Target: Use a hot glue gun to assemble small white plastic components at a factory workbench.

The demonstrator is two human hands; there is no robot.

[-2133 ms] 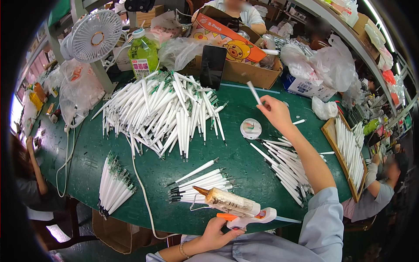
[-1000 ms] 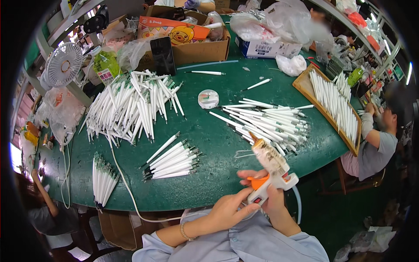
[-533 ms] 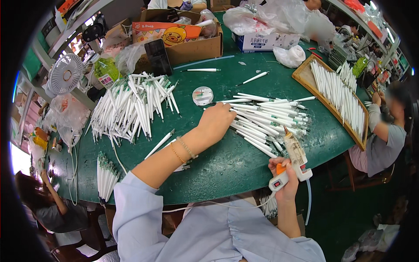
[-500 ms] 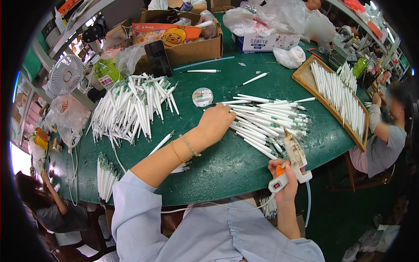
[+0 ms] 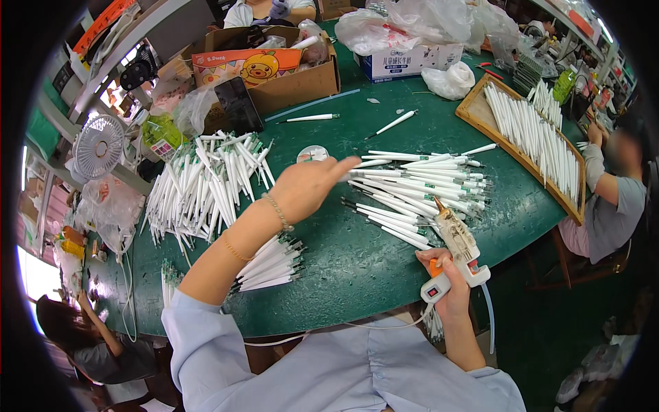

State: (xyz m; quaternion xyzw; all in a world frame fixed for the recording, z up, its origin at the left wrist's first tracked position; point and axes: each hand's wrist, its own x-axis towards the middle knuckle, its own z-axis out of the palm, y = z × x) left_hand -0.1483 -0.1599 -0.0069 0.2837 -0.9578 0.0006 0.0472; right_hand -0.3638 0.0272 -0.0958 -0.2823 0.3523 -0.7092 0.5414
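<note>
My left hand (image 5: 310, 187) reaches out over the green table (image 5: 343, 261), its fingertips on the near end of a row of white pen barrels (image 5: 419, 189). Whether it grips one I cannot tell. My right hand (image 5: 446, 288) holds a white glue gun (image 5: 458, 248) with an orange trigger at the table's front edge, nozzle pointing up toward the row of barrels. A small bundle of white barrels (image 5: 273, 264) lies under my left forearm.
A big heap of white barrels (image 5: 206, 185) lies at the left, next to a small fan (image 5: 98, 145). A wooden tray (image 5: 532, 134) of barrels sits at the right by a seated person (image 5: 611, 199). Cardboard boxes (image 5: 274, 69) and plastic bags (image 5: 412, 24) line the far edge.
My left hand has moved right, from beside the row of barrels onto its near end. The glue gun has stayed in my right hand at the table's front edge.
</note>
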